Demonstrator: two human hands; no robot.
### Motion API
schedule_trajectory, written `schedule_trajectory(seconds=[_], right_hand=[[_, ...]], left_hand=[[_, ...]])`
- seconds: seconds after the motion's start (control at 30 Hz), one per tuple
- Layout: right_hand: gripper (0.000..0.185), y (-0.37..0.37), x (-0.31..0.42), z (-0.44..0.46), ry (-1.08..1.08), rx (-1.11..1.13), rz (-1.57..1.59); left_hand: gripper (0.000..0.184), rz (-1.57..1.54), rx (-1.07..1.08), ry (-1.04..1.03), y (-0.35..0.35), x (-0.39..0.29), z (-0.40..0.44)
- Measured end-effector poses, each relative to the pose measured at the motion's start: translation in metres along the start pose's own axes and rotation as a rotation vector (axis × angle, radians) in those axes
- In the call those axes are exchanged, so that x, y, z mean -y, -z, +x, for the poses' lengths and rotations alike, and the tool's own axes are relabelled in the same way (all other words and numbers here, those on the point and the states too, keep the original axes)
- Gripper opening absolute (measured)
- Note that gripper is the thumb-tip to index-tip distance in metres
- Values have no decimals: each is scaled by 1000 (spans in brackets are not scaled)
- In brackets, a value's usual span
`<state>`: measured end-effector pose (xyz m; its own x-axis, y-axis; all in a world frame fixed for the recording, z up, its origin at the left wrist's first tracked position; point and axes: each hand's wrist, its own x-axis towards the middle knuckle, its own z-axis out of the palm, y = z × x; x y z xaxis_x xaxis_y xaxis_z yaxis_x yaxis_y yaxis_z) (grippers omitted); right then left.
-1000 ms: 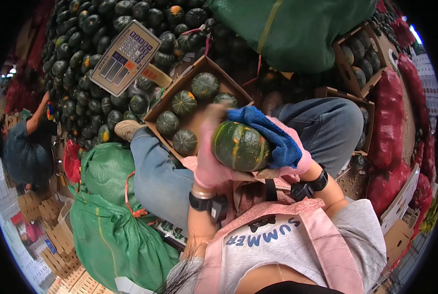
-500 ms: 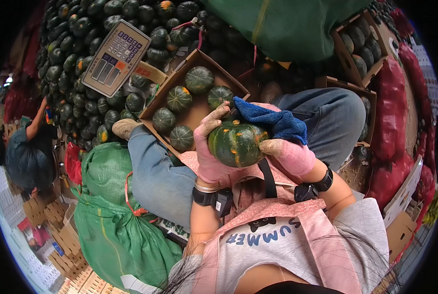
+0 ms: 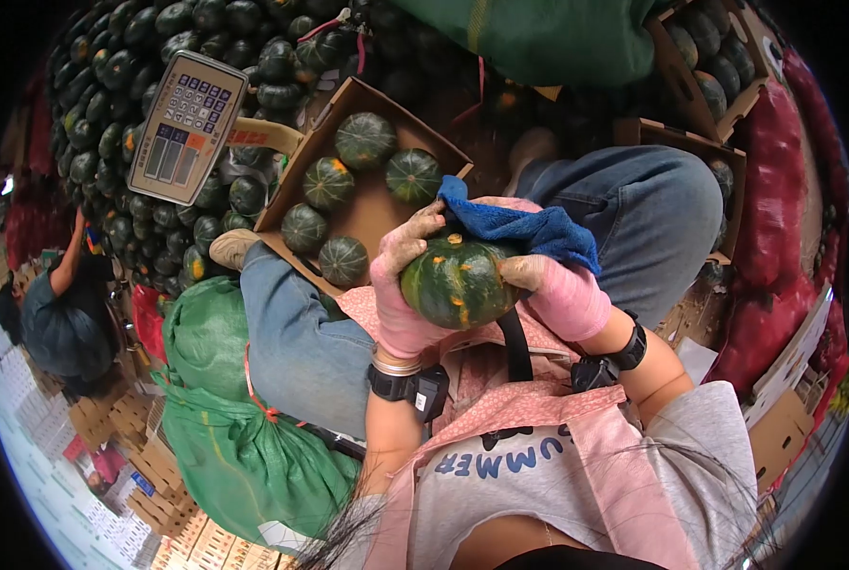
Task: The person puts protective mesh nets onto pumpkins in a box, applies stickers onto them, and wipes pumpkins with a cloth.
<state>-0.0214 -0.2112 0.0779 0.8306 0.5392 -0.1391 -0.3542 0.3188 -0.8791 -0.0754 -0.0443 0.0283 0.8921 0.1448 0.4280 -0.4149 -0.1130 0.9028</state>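
Observation:
A dark green pumpkin (image 3: 457,283) with orange specks is held up over my lap, between both hands. My left hand (image 3: 403,285), in a pink glove with soiled fingertips, is wrapped around the pumpkin's left side. On the other side my right hand (image 3: 567,293), gloved the same way, grips a blue cloth (image 3: 524,228), its thumb on the pumpkin's right edge. The cloth drapes along the pumpkin's upper right; the fingers behind it are mostly hidden. Just beyond, an open cardboard box (image 3: 379,204) contains several similar pumpkins (image 3: 365,141).
A scale display with keypad (image 3: 187,128) stands at the left before a large pumpkin heap (image 3: 111,66). Green sacks (image 3: 244,446) lie beside my left leg. More boxed pumpkins (image 3: 711,93) and red net sacks (image 3: 771,209) are on the right. Another person (image 3: 68,323) bends at far left.
The view has shifted slightly, so the box and scale appear farther left. Both hands keep hold of the pumpkin and cloth, with little visible movement.

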Motion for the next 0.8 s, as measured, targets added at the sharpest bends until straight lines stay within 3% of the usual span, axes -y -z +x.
schedule_trajectory(seconds=[0.17, 0.27, 0.33, 0.47, 0.8], right_hand=[[40, 10, 1, 8, -135, -95, 8], [43, 20, -2, 13, -281, -124, 189], [47, 31, -10, 16, -134, 4, 176], [58, 36, -6, 14, -87, 39, 99], [51, 40, -15, 11, -80, -103, 150]], left_hand=[[84, 97, 80, -5, -3, 11, -1], [85, 56, 50, 94, -9, 17, -3], [86, 27, 52, 117, -12, 20, 1], [87, -22, 76, 125, -16, 26, 8], [87, 34, 123, 140, -19, 34, 10]])
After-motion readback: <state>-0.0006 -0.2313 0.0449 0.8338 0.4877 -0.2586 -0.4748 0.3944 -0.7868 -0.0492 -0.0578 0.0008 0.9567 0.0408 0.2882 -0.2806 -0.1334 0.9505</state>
